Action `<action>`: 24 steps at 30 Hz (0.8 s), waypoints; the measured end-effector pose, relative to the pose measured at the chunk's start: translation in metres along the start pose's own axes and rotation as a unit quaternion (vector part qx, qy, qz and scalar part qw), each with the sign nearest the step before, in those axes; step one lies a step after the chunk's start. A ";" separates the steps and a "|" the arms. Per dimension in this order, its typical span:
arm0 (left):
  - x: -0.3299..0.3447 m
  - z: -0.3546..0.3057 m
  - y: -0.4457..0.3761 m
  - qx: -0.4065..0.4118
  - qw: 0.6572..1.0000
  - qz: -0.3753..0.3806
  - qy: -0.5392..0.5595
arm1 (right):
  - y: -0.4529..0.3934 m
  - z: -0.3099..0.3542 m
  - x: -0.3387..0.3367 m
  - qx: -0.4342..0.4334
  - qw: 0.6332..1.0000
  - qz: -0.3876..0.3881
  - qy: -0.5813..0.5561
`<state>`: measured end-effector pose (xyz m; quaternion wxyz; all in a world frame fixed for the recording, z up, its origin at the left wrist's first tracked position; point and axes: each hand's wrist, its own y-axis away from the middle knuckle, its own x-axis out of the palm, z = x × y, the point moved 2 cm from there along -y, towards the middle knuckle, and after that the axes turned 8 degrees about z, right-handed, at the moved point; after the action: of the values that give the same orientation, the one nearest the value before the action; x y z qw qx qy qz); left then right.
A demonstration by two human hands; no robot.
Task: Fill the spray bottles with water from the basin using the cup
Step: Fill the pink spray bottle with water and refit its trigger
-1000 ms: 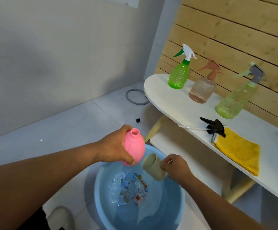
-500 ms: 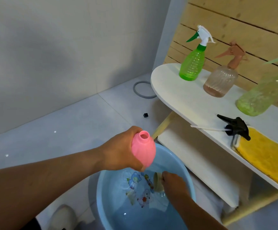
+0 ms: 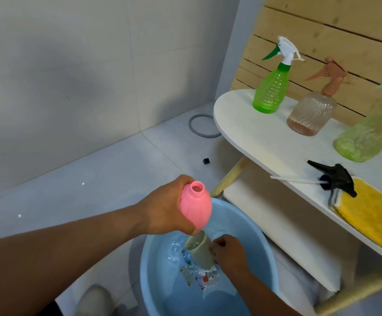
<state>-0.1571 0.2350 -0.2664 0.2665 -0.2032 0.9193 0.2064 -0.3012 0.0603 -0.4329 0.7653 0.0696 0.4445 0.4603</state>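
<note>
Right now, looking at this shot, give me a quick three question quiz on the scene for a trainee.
1. True or false: the pink bottle in the left hand has its sprayer screwed on.
2. What does the right hand hold? A) the yellow cloth B) the cup C) the black sprayer
3. Fill in: the cup is held over the blue ____.

Key:
1. False; its neck is open, and a black sprayer lies loose on the shelf.
2. B; the cup is tilted at the water.
3. basin.
</note>
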 end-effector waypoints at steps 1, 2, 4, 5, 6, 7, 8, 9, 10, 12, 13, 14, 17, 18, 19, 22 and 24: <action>-0.002 0.000 0.002 0.001 1.000 -0.001 -0.004 | 0.006 0.001 -0.005 0.007 0.998 0.007 -0.066; -0.003 0.001 0.002 0.000 1.000 -0.003 -0.008 | 0.011 0.002 -0.010 0.010 0.992 0.009 -0.124; -0.005 0.002 0.004 -0.003 1.000 -0.013 -0.011 | 0.023 0.007 -0.020 0.007 0.980 0.003 -0.198; -0.006 0.003 0.005 -0.004 1.000 -0.016 -0.013 | 0.030 0.010 -0.026 0.004 0.976 -0.002 -0.217; -0.007 0.003 0.007 -0.004 1.000 -0.019 -0.014 | 0.037 0.015 -0.034 0.000 0.973 -0.009 -0.229; -0.008 0.004 0.008 -0.005 1.000 -0.020 -0.018 | 0.044 0.020 -0.041 -0.006 0.971 -0.014 -0.237; -0.009 0.003 0.011 -0.004 1.000 -0.022 -0.020 | 0.052 0.025 -0.050 -0.015 0.969 -0.019 -0.245; -0.009 0.003 0.011 -0.008 0.999 -0.023 -0.023 | 0.058 0.030 -0.058 -0.022 0.967 -0.021 -0.254; -0.011 0.001 0.014 -0.010 0.999 -0.027 -0.025 | 0.066 0.035 -0.068 -0.032 0.965 -0.030 -0.260; -0.012 -0.002 0.017 -0.012 0.999 -0.035 -0.032 | 0.082 0.047 -0.088 -0.054 0.963 -0.057 -0.259; -0.011 -0.003 0.017 -0.014 0.999 -0.037 -0.034 | 0.088 0.053 -0.097 -0.064 0.962 -0.068 -0.257; -0.011 -0.005 0.018 -0.013 0.998 -0.040 -0.036 | 0.097 0.060 -0.107 -0.075 0.960 -0.076 -0.258; -0.009 -0.008 0.020 -0.019 0.998 -0.045 -0.050 | 0.116 0.080 -0.132 -0.106 0.955 -0.088 -0.262; -0.008 -0.008 0.020 -0.022 0.997 -0.046 -0.053 | 0.122 0.086 -0.140 -0.114 0.954 -0.093 -0.261; -0.007 -0.009 0.020 -0.025 0.997 -0.046 -0.056 | 0.126 0.091 -0.147 -0.121 0.953 -0.099 -0.261; -0.006 -0.010 0.020 -0.026 0.997 -0.041 -0.060 | 0.141 0.106 -0.167 -0.143 0.949 -0.112 -0.259; -0.004 -0.011 0.019 -0.024 0.997 -0.035 -0.066 | 0.149 0.115 -0.177 -0.162 0.945 -0.123 -0.256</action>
<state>-0.1675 0.2471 -0.2506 0.3289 -0.2277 0.8866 0.2321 -0.3428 0.0440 -0.1789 0.9049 0.0045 0.1584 0.3951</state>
